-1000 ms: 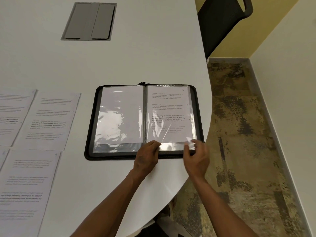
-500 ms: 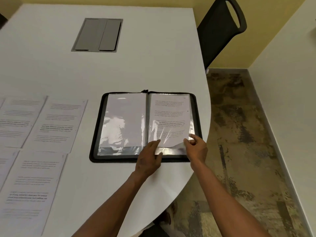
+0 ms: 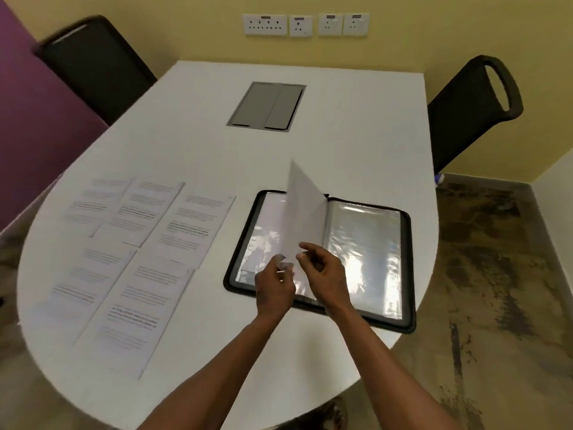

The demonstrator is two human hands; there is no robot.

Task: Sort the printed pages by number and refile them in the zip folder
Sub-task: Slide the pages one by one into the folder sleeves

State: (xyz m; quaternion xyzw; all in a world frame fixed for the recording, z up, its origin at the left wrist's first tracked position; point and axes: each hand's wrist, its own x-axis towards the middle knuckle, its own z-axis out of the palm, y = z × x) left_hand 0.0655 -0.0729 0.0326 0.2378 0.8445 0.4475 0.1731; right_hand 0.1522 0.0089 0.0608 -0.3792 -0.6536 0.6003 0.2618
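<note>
Black zip folder, open: both hands, left and right, pinch upright clear plastic sleeve (filled); lay leftward gently, avoiding creases.

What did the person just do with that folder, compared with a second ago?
The filled sleeve that lay flat on the folder's right side now stands lifted, swinging leftward. The right hand pinches its lower edge, and the left hand has come up to it from the folder's bottom rim. An empty sleeve now shows on the right. The zip folder still lies open on the table, and the loose pages have not moved.
</note>
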